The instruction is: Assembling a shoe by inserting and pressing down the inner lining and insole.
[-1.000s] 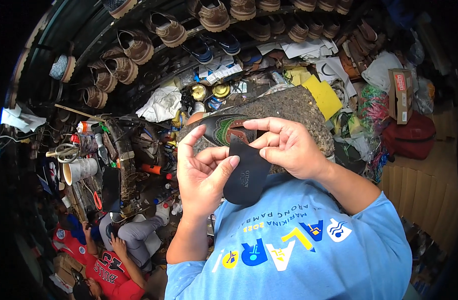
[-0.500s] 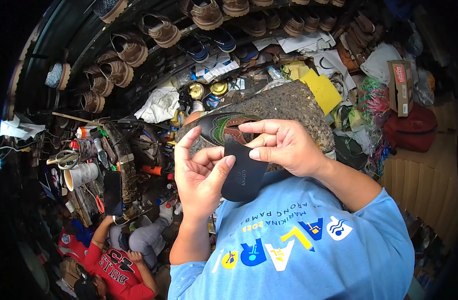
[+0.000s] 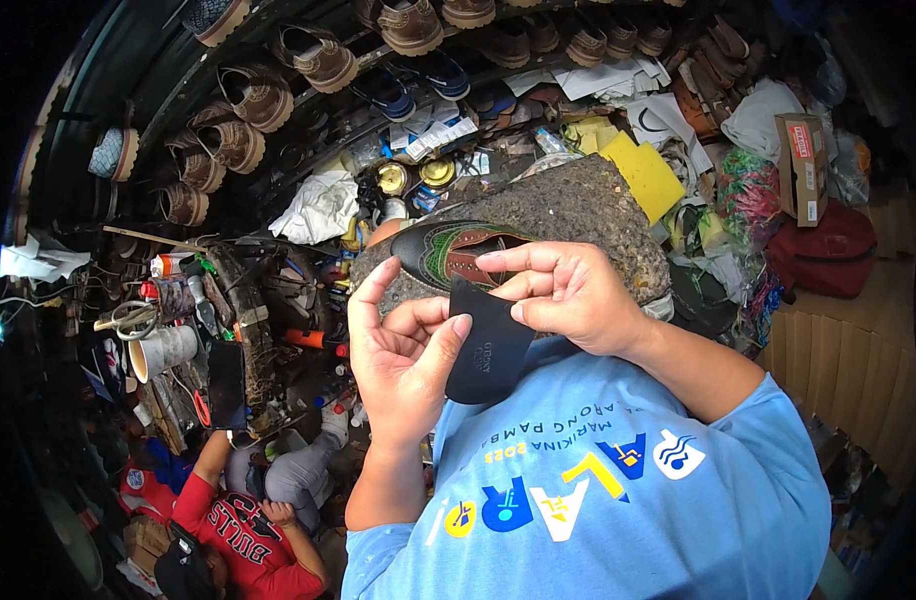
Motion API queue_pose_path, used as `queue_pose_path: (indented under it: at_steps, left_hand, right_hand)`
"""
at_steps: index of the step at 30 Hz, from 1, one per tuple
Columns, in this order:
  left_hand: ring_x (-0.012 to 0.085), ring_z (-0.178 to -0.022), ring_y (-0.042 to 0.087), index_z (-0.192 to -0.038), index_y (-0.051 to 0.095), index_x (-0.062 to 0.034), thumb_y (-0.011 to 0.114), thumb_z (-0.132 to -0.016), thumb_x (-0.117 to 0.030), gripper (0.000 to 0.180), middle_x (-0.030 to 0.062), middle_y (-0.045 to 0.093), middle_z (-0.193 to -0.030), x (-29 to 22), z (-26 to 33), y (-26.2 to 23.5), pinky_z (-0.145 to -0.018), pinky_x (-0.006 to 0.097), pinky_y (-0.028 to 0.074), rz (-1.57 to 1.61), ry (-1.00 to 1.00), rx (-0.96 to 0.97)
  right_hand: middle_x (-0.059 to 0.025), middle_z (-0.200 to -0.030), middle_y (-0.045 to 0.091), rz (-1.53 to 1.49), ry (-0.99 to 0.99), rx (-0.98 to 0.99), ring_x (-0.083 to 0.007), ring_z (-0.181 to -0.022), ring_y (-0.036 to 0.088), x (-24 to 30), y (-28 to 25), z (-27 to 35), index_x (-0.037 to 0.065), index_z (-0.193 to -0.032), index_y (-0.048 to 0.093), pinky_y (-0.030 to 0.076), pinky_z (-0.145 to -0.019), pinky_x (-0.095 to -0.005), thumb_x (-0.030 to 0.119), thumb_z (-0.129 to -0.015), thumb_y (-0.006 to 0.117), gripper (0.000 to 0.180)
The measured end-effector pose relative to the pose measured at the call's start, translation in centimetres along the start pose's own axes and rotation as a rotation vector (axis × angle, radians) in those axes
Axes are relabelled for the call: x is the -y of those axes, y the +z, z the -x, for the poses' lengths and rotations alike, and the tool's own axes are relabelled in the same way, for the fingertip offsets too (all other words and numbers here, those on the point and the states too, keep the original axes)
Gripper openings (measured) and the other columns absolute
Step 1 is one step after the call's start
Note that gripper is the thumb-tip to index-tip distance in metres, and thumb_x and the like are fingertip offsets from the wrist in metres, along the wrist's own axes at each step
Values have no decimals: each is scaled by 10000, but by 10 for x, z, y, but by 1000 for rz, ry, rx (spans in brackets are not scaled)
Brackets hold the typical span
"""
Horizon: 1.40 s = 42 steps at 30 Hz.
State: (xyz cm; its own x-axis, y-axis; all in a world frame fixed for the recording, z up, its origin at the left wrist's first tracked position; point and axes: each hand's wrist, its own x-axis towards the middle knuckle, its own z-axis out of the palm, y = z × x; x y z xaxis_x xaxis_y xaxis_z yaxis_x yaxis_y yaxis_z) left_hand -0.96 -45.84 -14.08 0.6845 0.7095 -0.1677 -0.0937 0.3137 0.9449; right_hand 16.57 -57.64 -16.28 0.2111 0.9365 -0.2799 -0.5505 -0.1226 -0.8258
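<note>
A short black insole piece point(image 3: 488, 350), rounded at its lower end and with a faint stamped mark, is in front of my chest. My left hand point(image 3: 403, 350) pinches its left edge between thumb and fingers, the index finger raised. At its upper right corner, my right hand point(image 3: 568, 295) has the thumb and fingers closed on the edge. Just beyond my hands a wingtip shoe point(image 3: 443, 245) in black, green and brown lies on a rough stone block point(image 3: 568, 210). My right fingers overlap the shoe's opening and hide part of it.
Brown shoes point(image 3: 258, 97) line the shelves at the back. Open tins point(image 3: 438, 172), crumpled paper point(image 3: 318, 208) and a yellow sheet point(image 3: 643, 178) surround the block. At left are a white cup point(image 3: 163, 352) and tools. A person in a red shirt point(image 3: 243, 540) sits lower left.
The black insole piece has tilted slightly, and my right hand has shifted a little to the right along its top edge. More of the shoe shows. The person in red has moved slightly right.
</note>
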Motion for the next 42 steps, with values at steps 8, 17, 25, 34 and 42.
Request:
queue_pose_path:
  at_steps: [8, 17, 25, 34, 42]
  left_hand:
    - [196, -970, 728, -1501, 264, 22, 687, -915, 128, 730, 208, 727, -1056, 1, 1, 0, -878, 302, 593, -42, -9, -3]
    - [194, -973, 727, -1509, 260, 26, 691, -910, 129, 745, 209, 727, -1053, 4, 0, -1, -877, 304, 592, -26, 11, 5]
    - [194, -972, 728, -1506, 263, 31, 689, -913, 127, 736, 210, 727, -1053, 4, -1, 0, -880, 310, 593, -25, 4, -7]
    - [176, -955, 727, -1516, 276, 10, 714, -906, 108, 757, 173, 738, -1035, 2, 1, 1, -866, 291, 590, 0, -48, -17]
    - [146, -941, 716, -1572, 217, -5, 714, -902, 109, 843, 132, 739, -1017, 2, 4, -1, -863, 269, 570, -203, -80, 27]
  right_hand:
    - [-72, -1081, 753, 22, 32, 2, -52, -915, 671, 0, -5, 2, -32, -1399, 585, 538, -788, -202, -32, -948, 672, 459]
    - [-99, -1113, 755, -6, 31, 15, -75, -952, 690, -3, -7, 0, -43, -1391, 587, 550, -807, -220, -6, -946, 692, 458]
    - [-132, -1153, 749, 23, 57, -4, -115, -1006, 707, 0, -4, -2, -59, -1395, 575, 566, -883, -261, -54, -918, 635, 481]
    - [-191, -1283, 693, 76, 10, 49, -191, -1123, 699, 9, -2, -3, -65, -1393, 570, 551, -1010, -323, 7, -857, 776, 579]
    - [-176, -1191, 731, 181, 15, -1, -186, -1104, 710, 16, 8, -16, -52, -1423, 535, 581, -947, -305, -1, -900, 769, 575]
